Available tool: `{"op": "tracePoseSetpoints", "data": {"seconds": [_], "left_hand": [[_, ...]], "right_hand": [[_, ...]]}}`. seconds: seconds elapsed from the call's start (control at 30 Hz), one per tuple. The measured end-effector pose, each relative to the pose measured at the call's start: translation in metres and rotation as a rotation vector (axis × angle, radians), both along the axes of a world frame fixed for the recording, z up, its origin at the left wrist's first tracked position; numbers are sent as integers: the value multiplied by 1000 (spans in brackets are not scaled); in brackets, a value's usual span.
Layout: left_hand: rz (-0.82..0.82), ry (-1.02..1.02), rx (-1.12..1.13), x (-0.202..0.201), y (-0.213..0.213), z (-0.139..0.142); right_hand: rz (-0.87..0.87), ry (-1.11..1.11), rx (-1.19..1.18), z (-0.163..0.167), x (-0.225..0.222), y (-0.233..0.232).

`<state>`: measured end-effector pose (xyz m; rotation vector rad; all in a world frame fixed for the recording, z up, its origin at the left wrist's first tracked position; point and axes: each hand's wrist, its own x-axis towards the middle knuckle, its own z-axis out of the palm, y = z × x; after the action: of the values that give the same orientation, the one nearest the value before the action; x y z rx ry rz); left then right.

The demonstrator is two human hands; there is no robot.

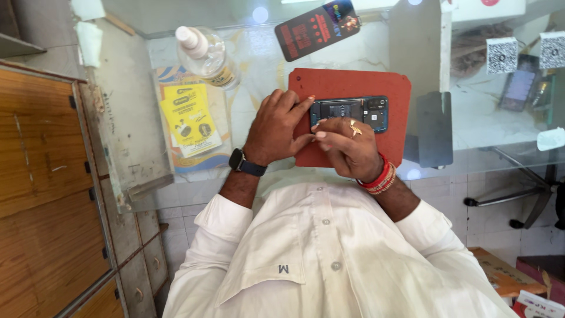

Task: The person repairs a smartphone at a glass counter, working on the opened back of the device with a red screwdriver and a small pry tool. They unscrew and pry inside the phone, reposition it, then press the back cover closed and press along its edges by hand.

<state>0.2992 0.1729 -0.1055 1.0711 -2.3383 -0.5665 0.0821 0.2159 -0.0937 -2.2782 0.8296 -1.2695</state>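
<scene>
Left hand (276, 126) pins opened phone (349, 113) on red mat (353, 82); right hand (347, 144) pinches at its edge; exposed internals look fragile, hold by frame.

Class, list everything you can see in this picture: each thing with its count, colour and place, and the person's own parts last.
opened phone: one, dark, on the mat
mat: one, red-brown, on the glass counter
glass counter: one, clear
bottle: one, clear with white cap, upper left
leaflet: one, yellow, left of the mat
card: one, black and red, top centre
cabinet: one, wooden, far left
left hand: one, dark wristwatch, on the phone
right hand: one, ring and red bangles, on the phone
</scene>
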Motion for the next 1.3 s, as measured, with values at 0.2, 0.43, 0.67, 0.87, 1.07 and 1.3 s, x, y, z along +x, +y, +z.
{"op": "tracePoseSetpoints", "data": {"seconds": [0.2,0.43,0.67,0.87,1.07,1.3], "left_hand": [[-3,-17,17,-3,0,-3],[0,-34,-14,-4,0,-4],[-9,-8,27,-4,0,1],[-6,21,19,1,1,1],[0,16,20,4,2,-2],[-1,2,13,4,1,-3]], "right_hand": [[-44,32,3,8,-1,-1],[-89,72,35,6,1,-2],[-32,3,72,12,-4,-4],[-13,-35,74,6,-4,-3],[-41,-8,131,0,-1,-4],[13,-15,97,10,2,-7]]}}
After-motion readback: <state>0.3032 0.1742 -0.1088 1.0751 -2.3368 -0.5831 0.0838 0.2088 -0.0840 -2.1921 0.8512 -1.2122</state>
